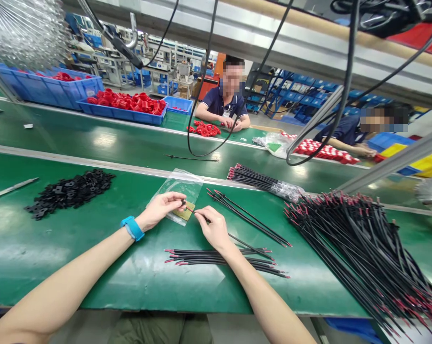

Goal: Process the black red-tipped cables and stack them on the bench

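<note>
My left hand (163, 208), with a blue band on its wrist, pinches a small black part (183, 203) over a clear plastic bag (189, 185). Close by on the right, my right hand (213, 226) holds a black cable with a red end (190, 209), its tip at or near the small part; whether they touch is unclear. The cable's rest runs under my right hand. Several black cables (197, 258) lie beneath my right forearm. A few more (251, 217) lie to the right. At the left is a pile of flat black parts (72, 191).
A large heap of black cables (359, 243) fills the right side, beside a wrapped bundle (255, 177). Blue bins of red parts (130, 104) stand across the bench. Two people sit opposite. Black cords (189, 119) hang from the overhead frame.
</note>
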A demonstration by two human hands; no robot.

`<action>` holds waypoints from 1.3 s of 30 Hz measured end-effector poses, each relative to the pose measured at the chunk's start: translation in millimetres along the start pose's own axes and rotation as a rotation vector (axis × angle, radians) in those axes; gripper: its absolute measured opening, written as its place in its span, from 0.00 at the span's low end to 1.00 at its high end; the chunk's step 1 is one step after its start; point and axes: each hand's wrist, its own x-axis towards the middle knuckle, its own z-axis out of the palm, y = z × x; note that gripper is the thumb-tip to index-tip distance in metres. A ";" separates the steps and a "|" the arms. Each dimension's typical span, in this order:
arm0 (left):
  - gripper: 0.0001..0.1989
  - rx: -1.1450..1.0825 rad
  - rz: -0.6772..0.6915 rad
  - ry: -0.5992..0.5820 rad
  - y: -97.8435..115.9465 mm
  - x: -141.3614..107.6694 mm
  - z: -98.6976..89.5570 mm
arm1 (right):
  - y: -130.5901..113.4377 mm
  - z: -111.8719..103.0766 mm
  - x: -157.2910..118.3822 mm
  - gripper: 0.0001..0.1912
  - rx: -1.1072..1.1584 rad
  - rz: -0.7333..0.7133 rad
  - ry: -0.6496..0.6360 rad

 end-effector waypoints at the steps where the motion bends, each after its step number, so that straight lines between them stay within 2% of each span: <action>1: 0.24 -0.004 -0.010 -0.006 0.8 -0.9 0.4 | -0.5 0.1 0.0 0.10 0.001 0.006 -0.009; 6: 0.22 -0.002 -0.021 -0.057 8.5 -3.0 1.3 | 0.3 -0.8 0.0 0.10 0.008 0.034 -0.021; 14: 0.17 0.163 0.104 -0.084 10.2 -3.1 2.3 | -2.4 -3.1 1.2 0.10 0.027 0.028 -0.030; 26: 0.22 0.076 0.045 -0.050 9.1 -4.2 5.2 | -4.4 -3.5 0.6 0.12 -0.027 0.004 -0.047; 39: 0.21 0.018 -0.002 -0.119 8.7 -3.1 3.9 | -7.3 -7.9 1.0 0.10 -0.052 0.015 -0.004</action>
